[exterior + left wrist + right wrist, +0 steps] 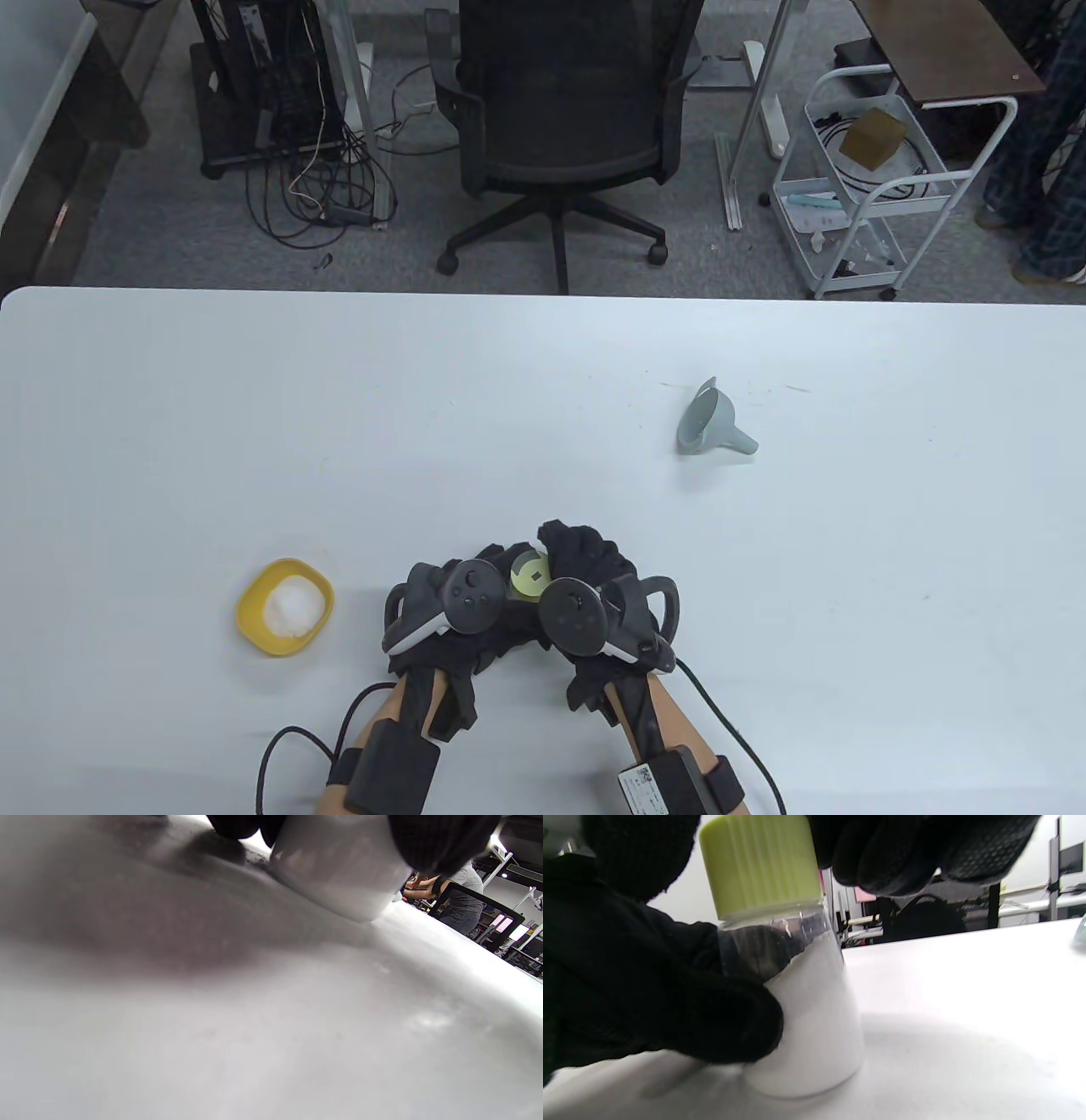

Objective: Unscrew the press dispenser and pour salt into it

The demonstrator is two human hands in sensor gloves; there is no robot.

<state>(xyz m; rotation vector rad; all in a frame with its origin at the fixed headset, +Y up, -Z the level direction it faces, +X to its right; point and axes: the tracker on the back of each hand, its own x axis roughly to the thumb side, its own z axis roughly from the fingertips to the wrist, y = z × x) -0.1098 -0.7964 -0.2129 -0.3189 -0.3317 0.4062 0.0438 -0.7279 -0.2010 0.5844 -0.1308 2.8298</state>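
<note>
The press dispenser is a clear jar (pixel 814 1018), mostly full of white salt, with a yellow-green ribbed cap (pixel 761 866). It stands upright on the white table near the front edge. In the table view only the cap top (pixel 529 578) shows between my hands. My left hand (pixel 458 603) grips the jar body; its fingers (pixel 683 1010) wrap the side, and the left wrist view shows the jar base (pixel 339 870). My right hand (pixel 585 586) holds the cap from above, fingers (pixel 903 849) curled round it. A grey funnel (pixel 711 420) lies on its side far right. A yellow bowl (pixel 284 607) holds salt.
The white table (pixel 254 424) stretches wide around my hands. The yellow bowl sits just left of my left hand. A black office chair (pixel 564 127) and a white wire cart (pixel 874 187) stand beyond the far edge.
</note>
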